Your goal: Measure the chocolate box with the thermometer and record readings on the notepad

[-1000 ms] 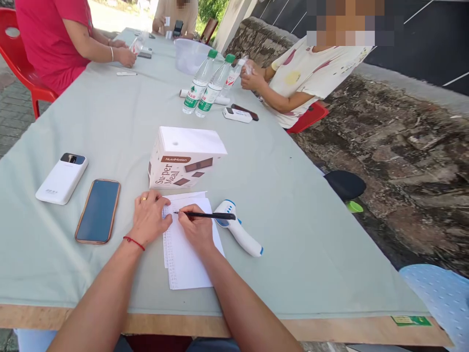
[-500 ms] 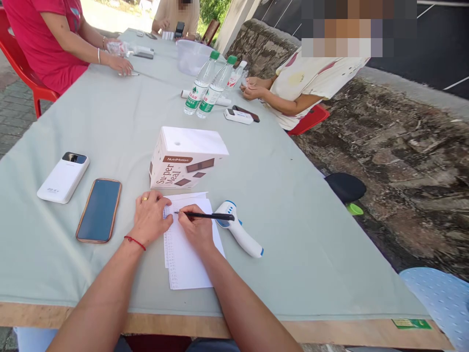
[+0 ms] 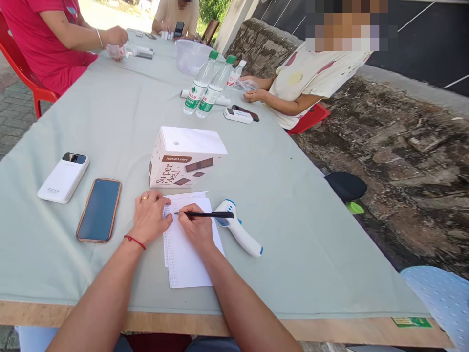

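My right hand (image 3: 197,226) grips a black pen (image 3: 212,214), its tip on the upper part of a white paper sheet (image 3: 192,266). Small handwriting runs down the sheet's left side, too fine to read. Another sheet lies partly underneath. My left hand (image 3: 151,215) rests with fingers apart at the paper's left edge, thumb and fingertips touching it. Just right of my right hand lies a white and blue infrared thermometer (image 3: 242,232). Behind the paper stands a white "Super Meal" box (image 3: 190,159).
To the left lie a smartphone (image 3: 98,210) and a white power bank (image 3: 64,177). Two water bottles (image 3: 208,98) stand beyond the box, near a translucent basin (image 3: 192,56). People sit along the table's far left, far end and right side; a blue stool (image 3: 439,298) is at right.
My hands and the pen have hardly moved. The person at left has raised a hand from the table to a plastic bag. The person at right has moved their hands apart around clear plastic.
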Demonstrator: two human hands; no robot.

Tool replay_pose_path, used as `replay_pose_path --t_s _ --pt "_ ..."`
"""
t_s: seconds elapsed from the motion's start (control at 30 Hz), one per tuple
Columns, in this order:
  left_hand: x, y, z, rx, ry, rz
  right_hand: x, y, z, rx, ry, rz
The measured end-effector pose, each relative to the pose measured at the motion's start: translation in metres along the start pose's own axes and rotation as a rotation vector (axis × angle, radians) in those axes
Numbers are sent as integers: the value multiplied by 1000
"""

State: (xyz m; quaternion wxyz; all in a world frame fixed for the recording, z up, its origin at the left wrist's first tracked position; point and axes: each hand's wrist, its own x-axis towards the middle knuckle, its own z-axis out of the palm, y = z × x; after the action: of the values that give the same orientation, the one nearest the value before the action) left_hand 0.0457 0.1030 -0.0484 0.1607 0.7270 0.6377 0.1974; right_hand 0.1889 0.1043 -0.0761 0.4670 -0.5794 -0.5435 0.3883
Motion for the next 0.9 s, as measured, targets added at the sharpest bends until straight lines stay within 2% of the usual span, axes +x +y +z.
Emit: replay_pose_path --t_s 0.9 --pt "0 -1 0 6 -3 11 0 3 -2 46 61 -1"
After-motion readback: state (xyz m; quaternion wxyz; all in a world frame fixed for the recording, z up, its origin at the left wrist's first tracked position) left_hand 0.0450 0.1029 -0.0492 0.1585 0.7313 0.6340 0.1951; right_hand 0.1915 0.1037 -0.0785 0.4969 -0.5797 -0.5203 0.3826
